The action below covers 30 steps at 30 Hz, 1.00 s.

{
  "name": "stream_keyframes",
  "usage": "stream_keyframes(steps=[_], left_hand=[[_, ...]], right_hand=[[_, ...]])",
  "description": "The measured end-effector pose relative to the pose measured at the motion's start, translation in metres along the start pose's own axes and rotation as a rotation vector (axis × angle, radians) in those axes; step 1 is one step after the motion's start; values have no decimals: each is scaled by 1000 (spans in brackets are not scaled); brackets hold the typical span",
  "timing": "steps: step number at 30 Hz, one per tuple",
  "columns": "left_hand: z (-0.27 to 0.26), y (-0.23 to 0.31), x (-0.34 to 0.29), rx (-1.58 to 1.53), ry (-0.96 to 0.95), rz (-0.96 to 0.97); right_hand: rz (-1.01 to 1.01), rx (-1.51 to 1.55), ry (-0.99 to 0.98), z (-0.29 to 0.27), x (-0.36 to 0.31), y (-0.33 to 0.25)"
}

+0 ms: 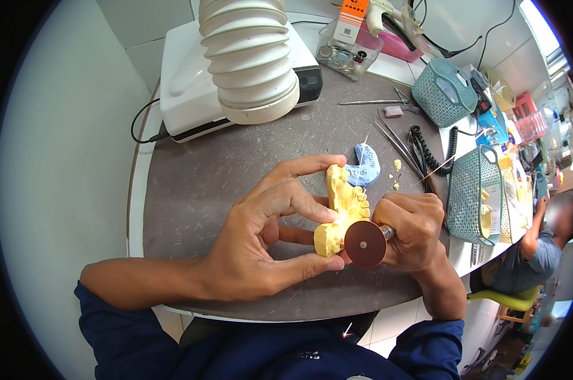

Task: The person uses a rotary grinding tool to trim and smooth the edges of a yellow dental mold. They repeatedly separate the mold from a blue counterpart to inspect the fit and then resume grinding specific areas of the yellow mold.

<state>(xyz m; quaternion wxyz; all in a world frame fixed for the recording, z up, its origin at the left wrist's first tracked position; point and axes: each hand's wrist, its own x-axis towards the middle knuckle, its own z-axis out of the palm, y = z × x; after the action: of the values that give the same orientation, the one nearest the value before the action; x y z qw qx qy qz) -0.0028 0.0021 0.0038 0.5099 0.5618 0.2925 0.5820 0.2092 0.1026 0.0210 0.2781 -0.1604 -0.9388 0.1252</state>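
Observation:
A yellow plaster dental model [347, 199] with a row of teeth is gripped in my left hand [261, 218], fingers and thumb spread around its left side. My right hand [413, 228] is wrapped around a rotary handpiece [388, 232], most of which the fist hides. On its tip sits a dark red-brown cutting disc [366, 244], at the model's lower right; whether it touches the plaster I cannot tell. Just behind the model lies a blue curved dental piece [365, 166] with dark handwriting. Small yellow plaster crumbs [397, 164] lie to its right.
A white ribbed suction hose [248, 63] hangs over a white machine [185, 82] at the back left. Metal hand tools [404, 145] and a coiled black cable [449, 155] lie at the right, beside teal baskets [475, 196]. Another person [527, 253] sits far right.

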Motion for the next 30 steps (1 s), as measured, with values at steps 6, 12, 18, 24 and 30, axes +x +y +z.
stream_keyframes(steps=[6,12,18,24,30], left_hand=[[0,1,0,-14,4,-12],[0,0,0,0,12,-8],[-1,-2,0,-1,-3,17],[0,-2,-1,11,6,24],[3,-1,-1,19,47,35]], right_hand=[[-3,-25,-14,-2,2,-2],[1,-32,-21,-3,2,-2],[6,-37,-9,-3,3,-2],[11,-24,-12,-3,3,-2],[-3,5,26,1,1,0]])
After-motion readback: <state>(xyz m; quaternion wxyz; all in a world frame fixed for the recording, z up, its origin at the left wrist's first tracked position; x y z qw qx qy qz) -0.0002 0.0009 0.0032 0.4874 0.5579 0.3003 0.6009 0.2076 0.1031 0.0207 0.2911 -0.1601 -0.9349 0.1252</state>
